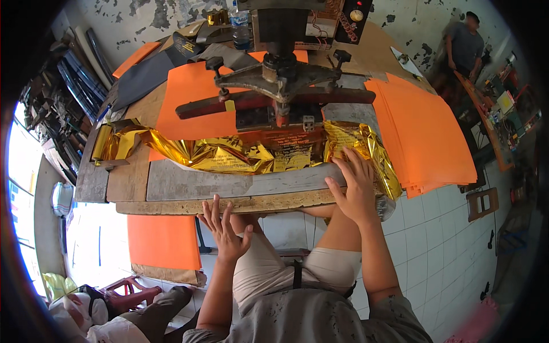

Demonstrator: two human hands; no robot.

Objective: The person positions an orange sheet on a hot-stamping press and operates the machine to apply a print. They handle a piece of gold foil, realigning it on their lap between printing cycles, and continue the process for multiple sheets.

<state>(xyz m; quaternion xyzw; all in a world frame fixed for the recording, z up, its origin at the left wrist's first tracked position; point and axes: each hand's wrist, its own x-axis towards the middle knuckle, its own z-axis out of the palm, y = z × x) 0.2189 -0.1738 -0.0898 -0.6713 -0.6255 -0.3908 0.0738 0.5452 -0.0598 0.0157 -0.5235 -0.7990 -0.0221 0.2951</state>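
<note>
A long strip of shiny gold foil [223, 155] runs crumpled across the bench, its left end wound on a roll [103, 143]. Parts of it carry cut-out lettering. Over its middle stands a hot-stamping press [280, 74] with a dark red bar and a black block. My right hand [355, 186] has its fingers stretched out, the fingertips at the foil's right part. My left hand [225, 231] is spread with nothing in it, by the bench's front edge [269, 201]. An orange sheet [194, 97] lies behind the foil, partly under the press.
A stack of orange sheets [426, 137] covers the bench's right side. More orange sheets [163, 243] lie below at the left. Black sheets [143, 77] and a water bottle [240, 28] are at the back. Another person [464, 46] stands far right beside a cluttered table [486, 120].
</note>
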